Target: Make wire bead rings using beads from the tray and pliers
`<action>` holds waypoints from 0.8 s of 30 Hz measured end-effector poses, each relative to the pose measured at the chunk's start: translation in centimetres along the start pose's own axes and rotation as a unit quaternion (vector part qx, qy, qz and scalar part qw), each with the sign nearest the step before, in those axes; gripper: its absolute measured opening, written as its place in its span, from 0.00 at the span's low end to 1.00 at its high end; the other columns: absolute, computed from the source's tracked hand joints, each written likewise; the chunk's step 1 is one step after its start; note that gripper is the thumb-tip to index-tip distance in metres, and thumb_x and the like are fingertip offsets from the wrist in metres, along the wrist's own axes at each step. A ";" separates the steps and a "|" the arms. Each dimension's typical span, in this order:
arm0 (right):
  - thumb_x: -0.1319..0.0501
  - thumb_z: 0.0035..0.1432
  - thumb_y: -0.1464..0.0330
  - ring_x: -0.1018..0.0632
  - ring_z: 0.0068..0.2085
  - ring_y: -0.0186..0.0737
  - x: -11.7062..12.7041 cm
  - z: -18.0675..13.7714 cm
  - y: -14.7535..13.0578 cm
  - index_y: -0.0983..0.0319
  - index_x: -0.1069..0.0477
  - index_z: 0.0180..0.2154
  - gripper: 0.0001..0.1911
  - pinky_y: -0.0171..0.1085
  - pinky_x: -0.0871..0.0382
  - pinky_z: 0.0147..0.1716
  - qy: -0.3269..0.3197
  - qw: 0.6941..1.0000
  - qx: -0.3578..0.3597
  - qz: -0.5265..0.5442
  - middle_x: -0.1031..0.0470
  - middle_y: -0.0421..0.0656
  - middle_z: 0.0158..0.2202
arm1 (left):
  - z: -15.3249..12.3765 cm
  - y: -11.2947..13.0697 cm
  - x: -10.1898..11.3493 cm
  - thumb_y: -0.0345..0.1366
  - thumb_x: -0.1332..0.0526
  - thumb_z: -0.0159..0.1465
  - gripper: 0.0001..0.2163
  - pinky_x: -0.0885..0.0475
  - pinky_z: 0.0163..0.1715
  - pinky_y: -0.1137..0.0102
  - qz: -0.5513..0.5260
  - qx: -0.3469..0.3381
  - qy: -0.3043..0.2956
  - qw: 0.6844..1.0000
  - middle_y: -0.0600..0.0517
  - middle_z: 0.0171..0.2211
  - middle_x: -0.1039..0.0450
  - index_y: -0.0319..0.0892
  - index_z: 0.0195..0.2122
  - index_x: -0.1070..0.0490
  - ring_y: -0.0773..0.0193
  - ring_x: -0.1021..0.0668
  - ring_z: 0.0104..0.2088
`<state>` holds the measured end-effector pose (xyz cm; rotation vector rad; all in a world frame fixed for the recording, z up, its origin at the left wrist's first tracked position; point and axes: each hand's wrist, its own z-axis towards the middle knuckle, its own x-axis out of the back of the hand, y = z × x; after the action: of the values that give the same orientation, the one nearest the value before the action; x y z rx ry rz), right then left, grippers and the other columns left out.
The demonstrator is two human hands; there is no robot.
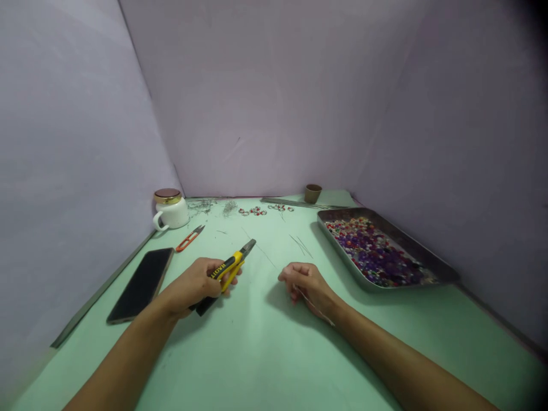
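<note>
My left hand [204, 284] is wrapped round the handles of yellow and black pliers [231, 265], whose jaws point up and to the right. To its right, my right hand [309, 285] is closed in a pinch on a thin wire [266, 257]. One end of the wire runs up and left past the jaw tips, seemingly apart from them. A paler strand trails from under the fingers towards the wrist. Several loose cut wires [302, 245] lie on the table beyond my right hand.
A metal tray [351, 265] of mixed beads stands at right. On the left are a phone [141, 285], orange thread snips [190, 238] and a lidded white mug [173, 214]. Beaded rings [257, 211], wire scraps [205, 204] and a small brown cup [313, 194] sit at the back.
</note>
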<state>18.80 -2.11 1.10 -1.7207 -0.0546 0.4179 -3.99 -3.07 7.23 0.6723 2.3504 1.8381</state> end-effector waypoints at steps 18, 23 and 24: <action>0.38 0.41 0.67 0.44 0.12 0.24 0.2 0.5 0.0 0.63 0.34 0.23 0.08 0.26 0.48 0.08 0.028 0.998 -0.028 0.042 0.42 0.31 0.12 | 0.0 -0.5 -3.5 0.24 0.49 0.38 0.08 0.45 0.23 0.74 0.045 -0.027 -0.080 0.995 0.57 0.22 0.42 0.40 0.21 0.42 0.71 0.40 0.24; 0.38 0.40 0.67 0.44 0.12 0.24 0.1 0.4 -0.2 0.63 0.35 0.21 0.08 0.26 0.48 0.07 0.034 0.999 -0.032 0.014 0.42 0.32 0.11 | 0.3 -0.9 -2.4 0.24 0.49 0.40 0.08 0.51 0.21 0.74 0.050 -0.018 -0.054 0.997 0.58 0.20 0.45 0.40 0.23 0.40 0.72 0.43 0.22; 0.38 0.39 0.67 0.44 0.12 0.24 0.0 0.4 -0.2 0.63 0.36 0.21 0.08 0.26 0.49 0.07 0.038 0.999 -0.033 0.009 0.42 0.32 0.11 | 0.4 -1.0 -2.2 0.24 0.49 0.40 0.08 0.51 0.21 0.74 0.049 -0.015 -0.053 0.997 0.58 0.20 0.45 0.40 0.24 0.40 0.72 0.43 0.22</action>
<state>18.77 -1.70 1.25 -1.8013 0.0023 0.3679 -2.13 -3.77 5.73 0.8728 2.2574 1.8235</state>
